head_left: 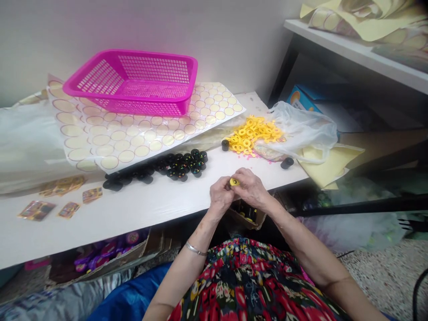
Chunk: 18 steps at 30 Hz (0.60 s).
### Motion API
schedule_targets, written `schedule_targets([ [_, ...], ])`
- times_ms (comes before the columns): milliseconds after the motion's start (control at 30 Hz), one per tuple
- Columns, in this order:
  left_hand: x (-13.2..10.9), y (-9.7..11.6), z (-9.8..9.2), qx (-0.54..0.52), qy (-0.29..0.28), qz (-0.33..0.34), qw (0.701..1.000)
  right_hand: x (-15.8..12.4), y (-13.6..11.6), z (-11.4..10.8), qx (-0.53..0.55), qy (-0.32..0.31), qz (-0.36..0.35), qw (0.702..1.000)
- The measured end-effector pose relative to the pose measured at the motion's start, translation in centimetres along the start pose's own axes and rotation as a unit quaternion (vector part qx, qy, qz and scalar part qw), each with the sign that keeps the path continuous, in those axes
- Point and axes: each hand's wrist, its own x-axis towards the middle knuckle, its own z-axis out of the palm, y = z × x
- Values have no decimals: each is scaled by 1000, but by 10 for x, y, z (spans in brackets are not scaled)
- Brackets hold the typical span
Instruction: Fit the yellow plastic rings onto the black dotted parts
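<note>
Over the table's front edge, my left hand (220, 195) and my right hand (250, 188) meet with fingers closed around a small yellow ring-topped piece (234, 182). Its lower part is hidden by the fingers. Beyond the hands lies a pile of loose yellow ring pieces (250, 133) with tiny pink bits beside it. One short black cylinder (225, 145) stands at the pile's left side, and another black cylinder (286, 163) lies to the right. A cluster of black cylinders with coloured specks (187, 164) sits to the left of my hands.
A pink basket (133, 96) rests on sticker sheets (120, 145) at the back. Small printed cards (36, 210) lie at left. A clear plastic bag (304, 127) and yellow paper (329, 167) are at right. Below the edge are an open carton (259, 219) and a box of purple items (107, 252).
</note>
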Motion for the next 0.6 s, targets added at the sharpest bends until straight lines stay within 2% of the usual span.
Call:
schedule_targets([
  [100,3,5,-8,-57,-22,-29,998,1,-3,-3,-17,-14,7,1000],
  [200,9,11,-17,-159,-38,-98,982,1,-6,-4,-8,-15,12,1000],
  [267,12,15,-18,-188,-54,-128,972,0,-6,-3,31,2,30,999],
  [333,14,17,-16,-176,-68,-125,974,-1,-5,1,114,37,70,990],
  [433,12,18,-11,-140,-54,-100,984,-2,-1,11,289,80,148,942],
  [533,10,17,-8,-102,-43,-90,990,-2,3,21,440,106,236,860],
  [600,9,19,-8,-89,-37,-95,991,0,3,26,491,121,281,816],
])
